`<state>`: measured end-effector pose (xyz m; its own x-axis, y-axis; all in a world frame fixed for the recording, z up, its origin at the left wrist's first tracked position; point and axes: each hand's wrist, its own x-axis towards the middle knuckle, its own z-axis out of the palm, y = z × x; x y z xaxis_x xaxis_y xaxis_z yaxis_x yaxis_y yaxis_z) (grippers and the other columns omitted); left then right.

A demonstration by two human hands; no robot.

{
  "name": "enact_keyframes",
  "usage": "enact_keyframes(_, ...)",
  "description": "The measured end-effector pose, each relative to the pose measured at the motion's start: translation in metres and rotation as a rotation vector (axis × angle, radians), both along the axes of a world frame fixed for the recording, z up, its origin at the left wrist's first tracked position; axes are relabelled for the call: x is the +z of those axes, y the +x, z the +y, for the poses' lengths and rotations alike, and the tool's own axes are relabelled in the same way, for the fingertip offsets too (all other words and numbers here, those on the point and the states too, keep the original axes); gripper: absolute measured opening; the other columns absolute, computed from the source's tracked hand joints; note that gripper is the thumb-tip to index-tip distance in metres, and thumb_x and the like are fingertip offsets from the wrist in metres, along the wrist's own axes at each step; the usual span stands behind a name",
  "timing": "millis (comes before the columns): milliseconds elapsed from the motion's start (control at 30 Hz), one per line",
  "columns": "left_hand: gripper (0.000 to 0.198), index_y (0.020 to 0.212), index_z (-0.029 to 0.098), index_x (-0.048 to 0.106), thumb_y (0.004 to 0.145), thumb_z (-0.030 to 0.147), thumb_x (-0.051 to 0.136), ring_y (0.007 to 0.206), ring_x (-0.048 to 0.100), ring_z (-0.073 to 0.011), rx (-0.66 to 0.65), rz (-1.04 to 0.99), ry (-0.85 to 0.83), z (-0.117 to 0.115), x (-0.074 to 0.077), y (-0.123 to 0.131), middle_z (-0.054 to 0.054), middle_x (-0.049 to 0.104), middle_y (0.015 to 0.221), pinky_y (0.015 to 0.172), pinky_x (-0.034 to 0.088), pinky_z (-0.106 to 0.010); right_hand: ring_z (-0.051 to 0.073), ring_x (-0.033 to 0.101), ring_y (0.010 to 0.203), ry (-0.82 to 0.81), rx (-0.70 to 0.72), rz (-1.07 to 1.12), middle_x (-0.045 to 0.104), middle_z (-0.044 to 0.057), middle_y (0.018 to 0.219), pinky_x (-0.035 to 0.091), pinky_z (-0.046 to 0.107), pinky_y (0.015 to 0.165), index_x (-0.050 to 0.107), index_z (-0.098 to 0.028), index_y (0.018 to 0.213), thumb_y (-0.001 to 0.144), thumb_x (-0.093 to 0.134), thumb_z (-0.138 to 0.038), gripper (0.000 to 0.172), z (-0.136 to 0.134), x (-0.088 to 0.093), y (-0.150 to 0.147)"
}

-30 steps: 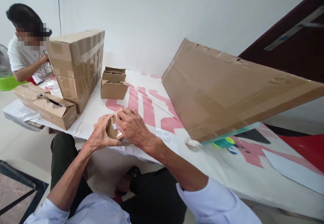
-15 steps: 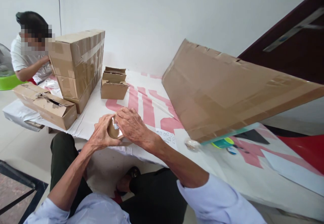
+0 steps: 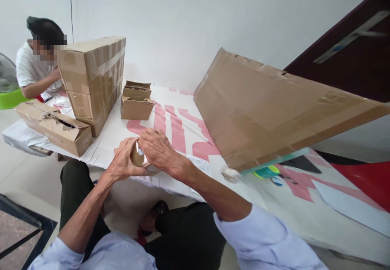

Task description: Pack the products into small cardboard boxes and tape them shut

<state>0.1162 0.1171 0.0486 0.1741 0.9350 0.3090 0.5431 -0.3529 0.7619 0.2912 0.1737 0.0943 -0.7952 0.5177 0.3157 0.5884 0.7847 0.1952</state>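
Observation:
A roll of brown packing tape (image 3: 137, 156) sits between my two hands at the near edge of the low table. My left hand (image 3: 123, 161) cups it from the left with the fingers curled round it. My right hand (image 3: 157, 150) lies over its top and right side, fingers bent and pressed on the roll. Most of the roll is hidden by my fingers.
A large flat cardboard box (image 3: 274, 107) leans up at the right over a green tape dispenser (image 3: 268, 171). Small open cartons (image 3: 136, 101), a tall taped stack of boxes (image 3: 94, 79) and a torn long box (image 3: 55, 127) stand left. Another person (image 3: 36, 68) sits behind the stack.
My hands have stayed on the tape roll, shifting only slightly. The person at the back left has leaned a little to the right and lower.

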Motion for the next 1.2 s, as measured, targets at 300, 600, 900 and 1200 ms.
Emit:
enact_keyframes(300,0.103,0.152,0.026,0.051,0.061,0.041,0.097,0.142,0.049,-0.0461,-0.004,0.011,0.006,0.001,0.0,0.0,-0.015,0.057,0.151,0.12,0.037,-0.065,0.031,0.055,0.104,0.035,0.003,-0.052,0.069,0.014,0.105,0.04,0.045,0.095,0.072,-0.017,0.104,0.098,0.056,-0.01,0.019,-0.002,0.002,0.004)
enact_keyframes(600,0.101,0.148,0.025,0.054,0.058,0.039,0.097,0.139,0.052,-0.045,0.007,0.024,-0.008,0.003,0.003,-0.004,-0.014,0.058,0.148,0.116,0.043,-0.06,0.023,0.059,0.092,-0.391,0.069,0.489,0.067,0.007,0.096,0.047,0.038,0.088,0.063,-0.021,0.091,0.104,0.048,-0.021,0.02,-0.002,0.025,0.019)
enact_keyframes(900,0.104,0.153,0.023,0.049,0.065,0.058,0.092,0.123,0.063,-0.0362,0.04,0.034,0.087,0.018,-0.009,-0.036,-0.014,0.059,0.147,0.103,0.056,-0.051,0.015,0.049,0.07,-0.501,-0.375,1.049,0.058,-0.002,0.075,0.042,0.03,0.069,0.061,-0.022,0.083,0.088,0.06,-0.043,0.022,0.051,-0.027,0.194)
enact_keyframes(1200,0.102,0.153,0.027,0.052,0.066,0.068,0.088,0.128,0.064,-0.0447,0.084,0.091,0.091,0.024,-0.007,-0.039,-0.014,0.059,0.15,0.105,0.057,-0.065,0.017,0.052,0.069,-0.495,-0.791,0.948,0.057,-0.002,0.068,0.041,0.03,0.069,0.051,-0.024,0.068,0.079,0.054,-0.027,0.012,0.063,-0.15,0.279)
